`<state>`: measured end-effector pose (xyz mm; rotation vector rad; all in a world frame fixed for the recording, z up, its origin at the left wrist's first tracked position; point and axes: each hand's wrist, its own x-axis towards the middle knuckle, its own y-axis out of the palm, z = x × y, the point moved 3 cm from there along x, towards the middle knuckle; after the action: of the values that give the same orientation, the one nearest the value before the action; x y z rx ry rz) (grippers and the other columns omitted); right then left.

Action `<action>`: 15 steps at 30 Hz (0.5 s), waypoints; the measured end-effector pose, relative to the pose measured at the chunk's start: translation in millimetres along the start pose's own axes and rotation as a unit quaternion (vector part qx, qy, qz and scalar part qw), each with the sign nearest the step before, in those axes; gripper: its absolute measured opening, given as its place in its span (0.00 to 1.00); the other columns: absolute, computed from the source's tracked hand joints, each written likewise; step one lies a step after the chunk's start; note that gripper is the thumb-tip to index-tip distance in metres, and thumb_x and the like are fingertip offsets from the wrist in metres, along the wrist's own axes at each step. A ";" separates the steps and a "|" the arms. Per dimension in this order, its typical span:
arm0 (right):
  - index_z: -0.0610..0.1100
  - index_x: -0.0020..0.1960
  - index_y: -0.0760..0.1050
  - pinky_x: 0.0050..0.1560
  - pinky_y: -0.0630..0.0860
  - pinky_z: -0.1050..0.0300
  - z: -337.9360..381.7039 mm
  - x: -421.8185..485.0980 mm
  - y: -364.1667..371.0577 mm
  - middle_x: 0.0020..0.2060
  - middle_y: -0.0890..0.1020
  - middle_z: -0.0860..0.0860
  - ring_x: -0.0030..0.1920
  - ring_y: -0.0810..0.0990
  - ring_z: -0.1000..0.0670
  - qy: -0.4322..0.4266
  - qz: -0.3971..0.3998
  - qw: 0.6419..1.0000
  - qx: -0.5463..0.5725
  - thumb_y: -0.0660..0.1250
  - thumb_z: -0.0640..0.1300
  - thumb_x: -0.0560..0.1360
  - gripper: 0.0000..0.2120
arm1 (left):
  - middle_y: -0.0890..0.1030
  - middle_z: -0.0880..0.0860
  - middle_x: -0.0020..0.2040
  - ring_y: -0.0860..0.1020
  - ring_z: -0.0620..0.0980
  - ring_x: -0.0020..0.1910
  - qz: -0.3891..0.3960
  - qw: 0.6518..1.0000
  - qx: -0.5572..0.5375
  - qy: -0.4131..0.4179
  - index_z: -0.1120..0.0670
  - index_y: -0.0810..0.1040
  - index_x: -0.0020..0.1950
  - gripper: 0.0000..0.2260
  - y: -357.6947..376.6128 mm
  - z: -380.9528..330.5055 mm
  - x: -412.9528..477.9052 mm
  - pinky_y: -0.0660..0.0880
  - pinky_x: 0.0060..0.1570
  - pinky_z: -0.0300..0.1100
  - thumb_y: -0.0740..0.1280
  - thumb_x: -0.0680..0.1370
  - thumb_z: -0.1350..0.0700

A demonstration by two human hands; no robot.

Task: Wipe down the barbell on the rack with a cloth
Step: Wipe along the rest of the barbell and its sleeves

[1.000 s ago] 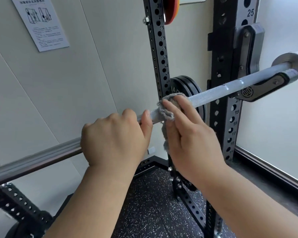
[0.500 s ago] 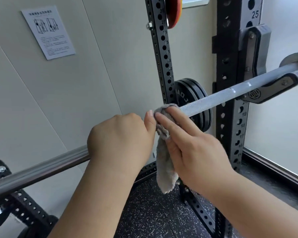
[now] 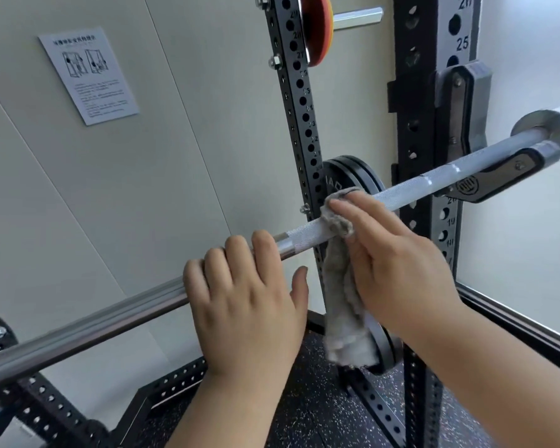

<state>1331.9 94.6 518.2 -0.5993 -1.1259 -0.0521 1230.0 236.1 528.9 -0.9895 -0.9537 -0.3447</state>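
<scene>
A steel barbell (image 3: pixel 411 189) runs from the lower left up to the right, resting in a J-hook (image 3: pixel 485 181) on the black rack upright (image 3: pixel 434 76). My right hand (image 3: pixel 392 263) holds a grey fluffy cloth (image 3: pixel 340 295) wrapped over the knurled part of the bar; its fingers lie over the top of the cloth, and the loose end hangs below. Just to the left, my left hand (image 3: pixel 249 292) rests on the bar with its fingers curled over the top and the thumb free below.
A second perforated upright (image 3: pixel 299 101) stands behind the bar, with black weight plates (image 3: pixel 353 176) stored on it and a red plate (image 3: pixel 316 27) on a peg above. A paper notice (image 3: pixel 89 76) hangs on the wall. Speckled black rubber flooring (image 3: pixel 304 399) lies below.
My right hand has slid the cloth to the right along the bar, away from my left hand, uncovering a stretch of knurling between them. More cloth now hangs below.
</scene>
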 end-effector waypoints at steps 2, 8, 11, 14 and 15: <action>0.52 0.74 0.75 0.35 0.70 0.67 -0.8 -3.7 2.9 0.75 0.73 0.59 0.39 0.82 0.53 0.035 -0.008 0.999 0.000 0.58 0.48 0.86 0.18 | 0.74 0.58 0.45 0.71 0.60 0.43 -0.012 1.000 0.001 0.007 0.59 0.75 0.57 0.21 0.7 2.3 3.9 0.67 0.48 0.57 0.67 0.79 0.41; 0.54 0.78 0.70 0.31 0.81 0.51 37.4 -19.8 19.2 0.79 0.67 0.54 0.38 0.85 0.45 -0.035 0.054 0.998 0.017 0.60 0.48 0.83 0.24 | 0.74 0.56 0.35 0.73 0.59 0.33 0.051 0.999 0.017 -0.007 0.53 0.71 0.43 0.10 -4.4 5.9 23.8 0.58 0.38 0.49 0.72 0.72 0.61; 0.55 0.78 0.71 0.31 0.78 0.58 13.2 -10.4 8.5 0.78 0.69 0.61 0.40 0.86 0.50 -0.026 0.037 0.999 -0.008 0.58 0.50 0.86 0.21 | 0.71 0.54 0.27 0.63 0.55 0.26 0.115 0.993 0.026 0.009 0.52 0.66 0.36 0.17 -9.7 8.3 33.8 0.51 0.34 0.43 0.74 0.65 0.64; 0.53 0.76 0.73 0.32 0.74 0.61 0.0 -3.7 6.6 0.76 0.70 0.61 0.40 0.84 0.50 0.025 0.001 0.999 -0.025 0.56 0.51 0.87 0.19 | 0.63 0.49 0.27 0.59 0.52 0.24 0.180 0.982 0.048 0.009 0.50 0.64 0.37 0.14 -9.7 7.2 42.0 0.47 0.31 0.40 0.69 0.70 0.62; 0.52 0.76 0.72 0.33 0.77 0.60 5.0 -4.4 10.4 0.76 0.70 0.59 0.39 0.82 0.51 0.029 0.004 0.999 -0.019 0.57 0.50 0.87 0.19 | 0.63 0.49 0.28 0.59 0.52 0.24 0.187 0.981 0.046 0.003 0.51 0.65 0.38 0.12 -7.2 6.2 44.5 0.49 0.29 0.39 0.68 0.73 0.61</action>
<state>1329.2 104.6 511.5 -0.6322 -1.0679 -0.0845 1247.4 244.4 570.1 -1.0564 -0.7525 0.0118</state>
